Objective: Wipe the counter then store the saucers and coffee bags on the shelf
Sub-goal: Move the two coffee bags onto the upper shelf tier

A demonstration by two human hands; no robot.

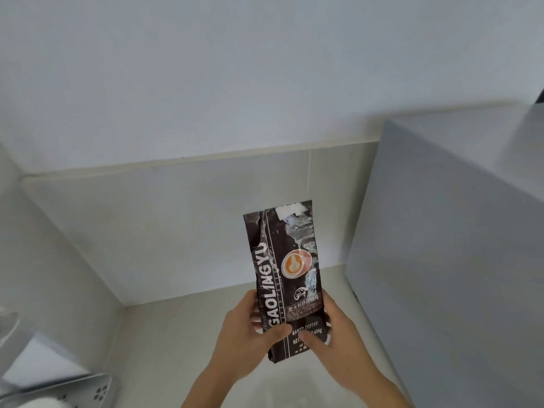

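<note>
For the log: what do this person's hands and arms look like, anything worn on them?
Both the left hand and the right hand are bare: no gloves, and no rings seen on the fingers that show. The forearms are uncovered down to the frame edge, with no sleeves, watch or bracelet in view.

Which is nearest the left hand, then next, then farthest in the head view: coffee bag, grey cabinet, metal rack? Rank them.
1. Coffee bag: gripped in the left hand, centre.
2. Metal rack: lower left corner.
3. Grey cabinet: right side, beyond the right hand.
</note>
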